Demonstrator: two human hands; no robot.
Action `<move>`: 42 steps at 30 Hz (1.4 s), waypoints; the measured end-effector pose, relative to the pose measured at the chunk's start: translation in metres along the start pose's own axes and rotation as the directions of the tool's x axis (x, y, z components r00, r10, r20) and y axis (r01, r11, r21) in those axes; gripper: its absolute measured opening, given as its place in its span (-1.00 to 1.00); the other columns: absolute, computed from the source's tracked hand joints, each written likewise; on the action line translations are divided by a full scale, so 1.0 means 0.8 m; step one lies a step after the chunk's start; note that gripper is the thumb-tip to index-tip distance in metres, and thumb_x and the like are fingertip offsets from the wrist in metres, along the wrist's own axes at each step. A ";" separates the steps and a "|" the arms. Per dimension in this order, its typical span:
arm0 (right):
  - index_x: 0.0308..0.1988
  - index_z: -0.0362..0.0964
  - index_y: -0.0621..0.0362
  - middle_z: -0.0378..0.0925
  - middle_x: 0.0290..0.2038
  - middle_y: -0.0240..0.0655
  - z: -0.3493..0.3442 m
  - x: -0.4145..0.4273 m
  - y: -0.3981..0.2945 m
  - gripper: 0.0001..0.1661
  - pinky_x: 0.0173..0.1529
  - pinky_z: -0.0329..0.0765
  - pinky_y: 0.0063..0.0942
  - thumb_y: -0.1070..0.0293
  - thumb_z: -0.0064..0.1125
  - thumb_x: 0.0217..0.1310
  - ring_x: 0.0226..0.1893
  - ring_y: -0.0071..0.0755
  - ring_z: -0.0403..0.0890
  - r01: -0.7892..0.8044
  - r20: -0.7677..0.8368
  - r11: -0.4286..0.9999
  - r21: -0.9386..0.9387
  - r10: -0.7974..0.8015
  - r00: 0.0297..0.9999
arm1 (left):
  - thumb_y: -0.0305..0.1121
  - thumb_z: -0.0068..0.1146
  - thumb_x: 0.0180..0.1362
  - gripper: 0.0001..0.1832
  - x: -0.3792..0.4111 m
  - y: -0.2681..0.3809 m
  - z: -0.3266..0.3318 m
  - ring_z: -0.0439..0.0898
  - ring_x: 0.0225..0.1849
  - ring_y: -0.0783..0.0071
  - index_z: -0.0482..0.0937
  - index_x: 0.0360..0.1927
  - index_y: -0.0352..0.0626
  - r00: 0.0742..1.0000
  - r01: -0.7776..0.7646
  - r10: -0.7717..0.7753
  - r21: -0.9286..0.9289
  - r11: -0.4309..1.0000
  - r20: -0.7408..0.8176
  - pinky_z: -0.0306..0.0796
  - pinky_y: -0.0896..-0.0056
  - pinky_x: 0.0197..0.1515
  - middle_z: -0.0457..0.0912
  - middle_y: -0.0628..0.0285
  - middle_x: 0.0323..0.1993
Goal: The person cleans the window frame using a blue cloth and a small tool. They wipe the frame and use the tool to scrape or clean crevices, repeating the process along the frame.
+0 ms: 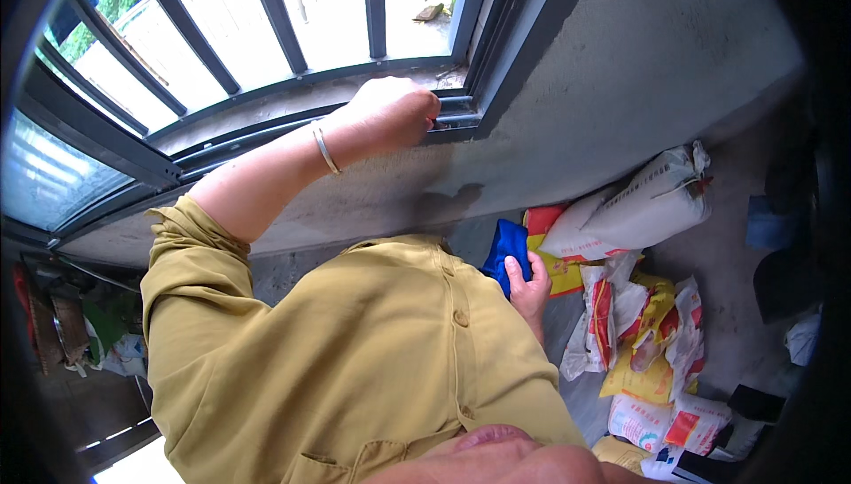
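My left hand [399, 110], with a silver bangle [324, 147] on its wrist, reaches across to the lower corner of a dark metal window frame [488, 95]. Its fingers are curled over the sliding track [459, 110]; a speck of red shows beneath them, and whether anything is inside the fist is hidden. Down at my right side, my right hand [532, 288] grips a bunched blue cloth [510, 248], thumb on top. The front of my mustard shirt [372, 338] fills the middle of the view.
Dark bars [276, 12] cross the window opening, and a glass pane [63, 168] stands at the left. Plain grey wall [638, 52] runs to the right. Below it lie a full white sack [648, 201] and several crumpled printed bags [641, 377].
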State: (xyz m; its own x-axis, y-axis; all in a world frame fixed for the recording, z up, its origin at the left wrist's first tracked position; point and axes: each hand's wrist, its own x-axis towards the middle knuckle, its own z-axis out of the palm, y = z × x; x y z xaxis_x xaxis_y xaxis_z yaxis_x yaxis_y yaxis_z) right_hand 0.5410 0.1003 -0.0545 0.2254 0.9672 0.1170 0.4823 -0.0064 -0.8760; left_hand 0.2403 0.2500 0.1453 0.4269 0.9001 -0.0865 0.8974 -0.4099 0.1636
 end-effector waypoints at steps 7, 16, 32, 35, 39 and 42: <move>-0.13 0.52 0.35 0.63 -0.26 0.00 0.006 0.008 -0.006 -0.51 -0.09 0.53 -0.25 0.16 0.40 0.10 -0.25 -0.06 0.63 -0.020 -0.008 0.999 0.027 0.020 1.000 | -0.35 0.09 0.29 -0.81 0.013 -0.001 0.013 0.68 -0.34 0.23 0.67 -0.15 -0.18 0.999 -0.050 0.050 0.048 0.998 0.004 0.56 0.24 -0.26 0.69 0.07 -0.38; -0.13 0.53 0.34 0.63 -0.24 0.02 0.008 0.016 0.011 -0.49 -0.07 0.52 -0.24 0.14 0.42 0.08 -0.22 -0.05 0.63 -0.073 0.028 0.997 0.040 0.071 0.997 | -0.35 0.10 0.28 -0.81 0.021 0.000 0.042 0.66 -0.29 0.23 0.64 -0.11 -0.13 0.995 -0.050 0.041 -0.102 0.994 -0.089 0.54 0.22 -0.24 0.67 0.08 -0.36; -0.14 0.54 0.37 0.64 -0.24 -0.02 0.008 0.014 0.014 -0.51 -0.04 0.52 -0.25 0.19 0.43 0.07 -0.21 -0.09 0.63 -0.053 -0.020 0.998 0.041 0.054 0.998 | -0.39 0.12 0.27 -0.78 0.024 -0.014 0.081 0.66 -0.21 0.22 0.60 -0.05 -0.15 0.952 -0.186 0.117 -0.233 0.954 -0.283 0.53 0.22 -0.16 0.68 0.12 -0.27; -0.14 0.53 0.38 0.63 -0.22 0.00 0.010 0.013 0.017 -0.51 -0.02 0.51 -0.25 0.20 0.43 0.07 -0.19 -0.07 0.62 -0.053 -0.020 0.997 0.051 0.054 0.998 | -0.37 0.12 0.27 -0.78 0.025 -0.016 0.077 0.66 -0.21 0.19 0.60 -0.04 -0.16 0.959 -0.178 0.121 -0.212 0.961 -0.257 0.53 0.20 -0.15 0.68 0.10 -0.29; -0.13 0.53 0.39 0.63 -0.20 0.02 0.010 0.011 0.013 -0.49 0.00 0.51 -0.24 0.19 0.43 0.07 -0.16 -0.04 0.62 -0.060 -0.007 0.998 0.031 0.060 0.998 | -0.35 0.12 0.28 -0.76 0.028 -0.016 0.060 0.66 -0.22 0.16 0.60 -0.04 -0.18 0.971 -0.186 0.130 -0.291 0.938 -0.202 0.52 0.22 -0.16 0.67 0.07 -0.31; -0.12 0.53 0.38 0.62 -0.19 0.03 0.011 0.009 0.013 -0.48 0.01 0.51 -0.24 0.17 0.43 0.07 -0.15 -0.03 0.62 -0.063 -0.011 0.998 0.022 0.064 0.998 | -0.32 0.11 0.28 -0.76 0.032 -0.016 0.054 0.66 -0.27 0.18 0.61 -0.04 -0.18 0.968 -0.205 0.154 -0.268 0.941 -0.200 0.51 0.23 -0.17 0.68 0.05 -0.30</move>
State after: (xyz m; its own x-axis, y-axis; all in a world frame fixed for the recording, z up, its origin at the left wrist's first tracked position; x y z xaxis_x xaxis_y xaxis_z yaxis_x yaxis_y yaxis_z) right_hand 0.5400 0.1097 -0.0671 0.2647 0.9621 0.0659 0.4486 -0.0623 -0.8916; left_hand 0.2447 0.2720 0.0983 0.5289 0.8373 0.1384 0.7272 -0.5312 0.4347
